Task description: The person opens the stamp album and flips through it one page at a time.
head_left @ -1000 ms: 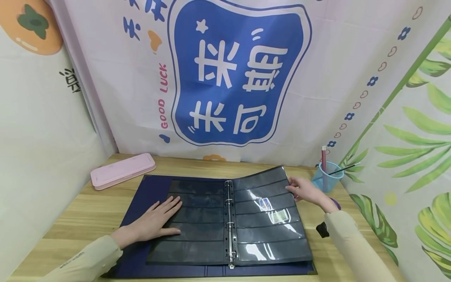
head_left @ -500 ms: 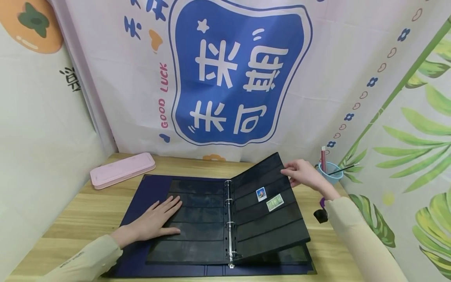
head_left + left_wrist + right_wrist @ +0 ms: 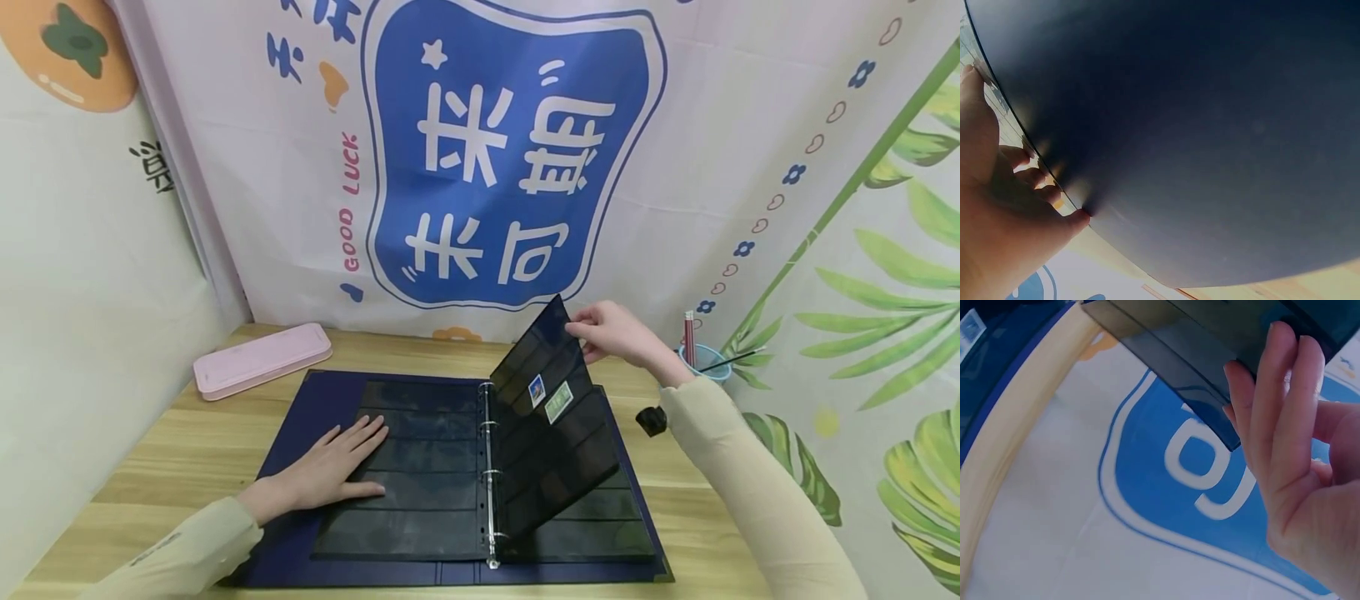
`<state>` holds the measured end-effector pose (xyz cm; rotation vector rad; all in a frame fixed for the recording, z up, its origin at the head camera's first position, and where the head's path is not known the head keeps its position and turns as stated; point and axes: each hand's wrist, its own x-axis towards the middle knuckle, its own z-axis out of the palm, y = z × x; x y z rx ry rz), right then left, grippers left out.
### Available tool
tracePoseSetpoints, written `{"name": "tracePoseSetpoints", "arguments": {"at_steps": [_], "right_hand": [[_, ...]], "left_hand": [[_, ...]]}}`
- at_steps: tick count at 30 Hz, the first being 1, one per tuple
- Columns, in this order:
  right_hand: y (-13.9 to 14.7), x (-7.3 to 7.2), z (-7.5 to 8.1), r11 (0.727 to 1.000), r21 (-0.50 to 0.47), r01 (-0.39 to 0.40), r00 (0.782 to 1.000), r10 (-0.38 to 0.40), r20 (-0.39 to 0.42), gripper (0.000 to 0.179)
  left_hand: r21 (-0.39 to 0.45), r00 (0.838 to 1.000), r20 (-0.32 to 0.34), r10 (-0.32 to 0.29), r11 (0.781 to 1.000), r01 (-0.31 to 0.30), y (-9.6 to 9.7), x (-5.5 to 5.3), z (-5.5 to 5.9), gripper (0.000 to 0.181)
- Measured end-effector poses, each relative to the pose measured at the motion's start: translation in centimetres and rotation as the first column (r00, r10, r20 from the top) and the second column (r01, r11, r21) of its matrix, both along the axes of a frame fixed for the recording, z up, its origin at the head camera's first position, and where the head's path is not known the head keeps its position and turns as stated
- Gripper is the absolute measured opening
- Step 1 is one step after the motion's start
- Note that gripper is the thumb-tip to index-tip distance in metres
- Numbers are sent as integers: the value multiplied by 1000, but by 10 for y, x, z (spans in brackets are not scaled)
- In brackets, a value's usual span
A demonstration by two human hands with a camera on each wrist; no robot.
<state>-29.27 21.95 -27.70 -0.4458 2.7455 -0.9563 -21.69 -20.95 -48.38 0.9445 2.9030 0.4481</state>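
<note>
A navy ring-binder stamp album [image 3: 318, 396] lies spread on the table, with black pocket pages on metal rings [image 3: 491, 500]. My left hand [image 3: 330, 468] rests flat on the left page [image 3: 420, 492], fingers spread. With my right hand [image 3: 617, 335] I pinch the upper outer corner of a right-hand page [image 3: 540, 450], which stands raised at a slant. Two stamps, one blue [image 3: 536, 391] and one green [image 3: 558, 403], sit in that page's pockets. Below it shows another black page [image 3: 600, 508]. In the right wrist view, fingers [image 3: 1291, 425] lie against the lifted page [image 3: 1179, 356].
A pink pencil case [image 3: 262, 360] lies at the back left of the wooden table [image 3: 165, 467]. At the back right stands a blue mesh cup [image 3: 705, 363] holding pencils. A printed cloth [image 3: 300, 225] hangs behind the table.
My right hand has moved up and to the left, lifting the page from nearly flat to a steep slant and uncovering the page beneath. My left hand has stayed in place.
</note>
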Motion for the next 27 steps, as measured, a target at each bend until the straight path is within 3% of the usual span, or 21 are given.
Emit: {"name": "tracePoseSetpoints", "arguments": {"at_steps": [4, 16, 27], "right_hand": [[-14, -2, 3, 1000, -15, -4, 1000, 4, 9, 38], [-41, -8, -5, 973, -228, 12, 986, 26, 164, 48], [-59, -11, -3, 965, -260, 28, 987, 15, 161, 45]], "left_hand": [[6, 1000, 5, -3, 1000, 3, 1, 0, 0, 91], [13, 999, 28, -15, 1000, 14, 4, 0, 6, 90], [11, 999, 40, -15, 1000, 14, 3, 0, 10, 92]]}}
